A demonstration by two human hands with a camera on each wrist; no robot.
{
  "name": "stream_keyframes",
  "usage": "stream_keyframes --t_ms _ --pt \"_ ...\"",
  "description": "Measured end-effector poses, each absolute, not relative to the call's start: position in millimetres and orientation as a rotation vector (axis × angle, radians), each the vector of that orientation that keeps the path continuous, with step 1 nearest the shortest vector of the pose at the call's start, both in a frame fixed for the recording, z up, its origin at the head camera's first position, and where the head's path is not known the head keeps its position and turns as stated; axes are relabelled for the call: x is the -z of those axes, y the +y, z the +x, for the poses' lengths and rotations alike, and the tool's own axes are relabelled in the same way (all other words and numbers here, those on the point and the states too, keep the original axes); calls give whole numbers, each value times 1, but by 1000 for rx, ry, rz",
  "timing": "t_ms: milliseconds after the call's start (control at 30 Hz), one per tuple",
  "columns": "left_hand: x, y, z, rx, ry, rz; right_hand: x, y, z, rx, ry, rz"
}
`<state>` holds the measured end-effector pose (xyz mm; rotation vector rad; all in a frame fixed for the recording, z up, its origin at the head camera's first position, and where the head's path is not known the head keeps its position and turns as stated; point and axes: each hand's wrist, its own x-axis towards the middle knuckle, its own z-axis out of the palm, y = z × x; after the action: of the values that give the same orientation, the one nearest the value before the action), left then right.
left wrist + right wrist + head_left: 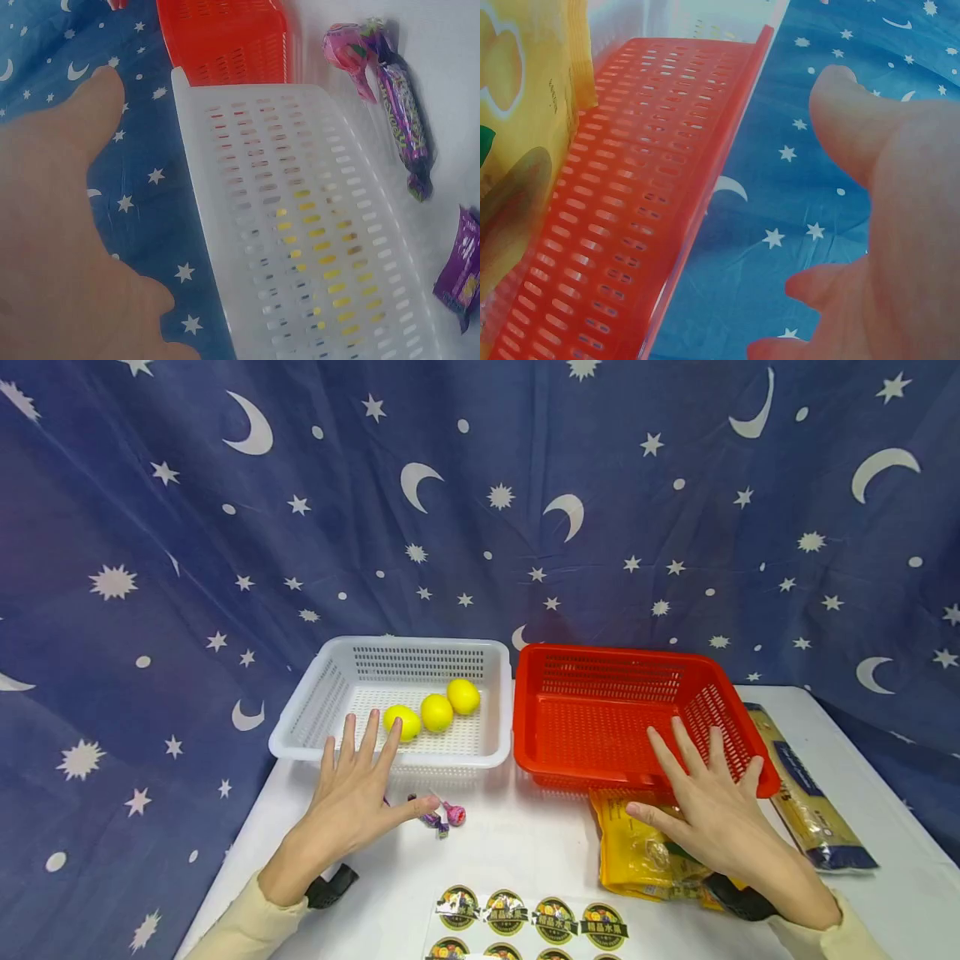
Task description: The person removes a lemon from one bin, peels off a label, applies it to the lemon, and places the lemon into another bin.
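— Nearest us, on the white worktop [525, 852], there's a sheet of round black-and-gold fruit stickers [528, 918]. Just past it, both hands hover flat with fingers spread wide, holding nothing.

— Where exactly?

— The left hand [354, 789] hangs over the near rim of the white slotted plastic basket [337, 747], its thumb almost at the small purple-and-pink wrapped sweets [442, 816] lying in front of that basket. The right hand [712, 810] is above the yellow crinkly snack bag [637, 852], fingertips over the near rim of the red slotted plastic basket [600, 768].

— So which step is it?

— I'd judge nothing is picked up yet; the hands look poised at a start. Whichever comes next, sweets or bag, calls for fingers to close on a small or slippery thing lying flat.

— And further back?

— Three yellow lemons [435, 710] sit in a row inside the white basket; the red one looks empty. A long beige-and-navy packet [806, 793] lies right of it, a star-and-moon curtain [480, 502] behind.

— Do the wrist views add anything?

— The left wrist shows the sweets' printed wrappers [401, 105] close up and yellow glowing through the white basket's slots [315, 247]. The right wrist shows the bag [525, 112] lying against the red basket's wall [637, 195].
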<state>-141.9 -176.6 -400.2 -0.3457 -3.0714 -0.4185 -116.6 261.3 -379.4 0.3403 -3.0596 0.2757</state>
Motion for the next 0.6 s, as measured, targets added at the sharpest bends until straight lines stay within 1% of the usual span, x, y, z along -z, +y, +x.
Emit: stream_keyframes --t_ms 400,600 --pt "400 -166 -140 348 -3030 -430 378 262 -116 -277 -3059 368" --pt "393 -170 -148 371 -3048 -469 371 254 -122 -288 -3070 403"
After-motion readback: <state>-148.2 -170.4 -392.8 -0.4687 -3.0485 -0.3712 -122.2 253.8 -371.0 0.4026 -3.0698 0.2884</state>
